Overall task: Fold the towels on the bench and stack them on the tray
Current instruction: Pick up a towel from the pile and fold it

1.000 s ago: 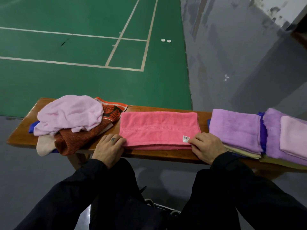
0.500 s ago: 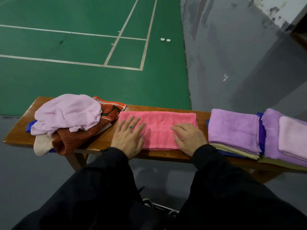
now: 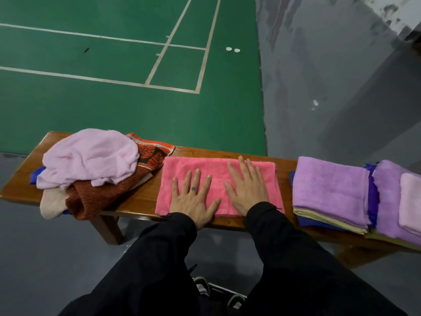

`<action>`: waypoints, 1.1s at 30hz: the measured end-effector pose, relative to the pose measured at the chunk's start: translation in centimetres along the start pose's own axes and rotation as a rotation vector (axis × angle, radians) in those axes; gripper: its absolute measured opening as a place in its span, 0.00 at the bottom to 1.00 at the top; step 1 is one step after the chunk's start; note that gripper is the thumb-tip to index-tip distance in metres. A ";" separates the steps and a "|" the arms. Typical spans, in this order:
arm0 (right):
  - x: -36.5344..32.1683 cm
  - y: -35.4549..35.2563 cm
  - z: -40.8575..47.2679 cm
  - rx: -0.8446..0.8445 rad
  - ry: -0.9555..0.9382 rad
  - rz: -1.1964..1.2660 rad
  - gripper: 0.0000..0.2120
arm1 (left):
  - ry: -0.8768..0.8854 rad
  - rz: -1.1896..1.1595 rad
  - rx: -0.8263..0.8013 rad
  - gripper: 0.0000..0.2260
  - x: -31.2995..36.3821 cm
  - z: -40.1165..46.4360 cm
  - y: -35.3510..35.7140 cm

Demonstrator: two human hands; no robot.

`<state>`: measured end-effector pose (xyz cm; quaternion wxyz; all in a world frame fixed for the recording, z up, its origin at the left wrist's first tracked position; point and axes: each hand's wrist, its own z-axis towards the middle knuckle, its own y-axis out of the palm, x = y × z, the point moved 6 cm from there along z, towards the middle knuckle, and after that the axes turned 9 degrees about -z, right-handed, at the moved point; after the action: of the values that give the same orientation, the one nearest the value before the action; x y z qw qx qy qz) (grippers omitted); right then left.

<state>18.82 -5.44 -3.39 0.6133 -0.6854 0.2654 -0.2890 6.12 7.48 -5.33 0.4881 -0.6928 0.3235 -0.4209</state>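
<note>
A folded pink towel (image 3: 216, 166) lies flat in the middle of the wooden bench (image 3: 227, 153). My left hand (image 3: 194, 199) presses on its left half with straight, spread fingers. My right hand (image 3: 247, 187) lies flat on its right half, fingers reaching toward the far edge. On the bench's left end sits a heap of unfolded towels: a pale pink one (image 3: 91, 156) on top of a rust-orange patterned one (image 3: 109, 195). At the right, folded purple towels (image 3: 330, 188) are stacked over beige and blue ones. No tray shows.
More folded lilac and pale pink towels (image 3: 401, 201) reach the right edge of the frame. Beyond the bench lies a green court floor (image 3: 114, 110) with white lines, and grey floor (image 3: 341, 87) to the right. My shoes (image 3: 205, 286) show below the bench.
Both hands left the towel's near corners and slid onto its top. Their fingers have straightened and moved forward across the pink towel.
</note>
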 end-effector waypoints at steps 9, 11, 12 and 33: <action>6.0 2.0 0.4 -0.135 0.299 -0.013 0.37 | -0.011 0.009 -0.031 0.39 -0.5 0.4 0.1; 5.5 1.0 0.2 -0.036 0.296 -0.022 0.37 | 0.002 -0.026 -0.047 0.39 -0.3 0.4 -0.1; 4.8 0.3 -0.1 0.034 0.256 -0.023 0.36 | 0.000 -0.075 -0.030 0.39 -0.3 0.3 -0.4; 2.7 0.6 -4.0 0.163 0.050 0.294 0.31 | -0.645 -0.676 0.194 0.23 -8.6 1.0 -5.6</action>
<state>17.79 -10.25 -3.52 0.6957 -0.5798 0.3537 -0.2340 3.51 17.01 -2.48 0.4619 -0.8057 -0.1287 -0.3477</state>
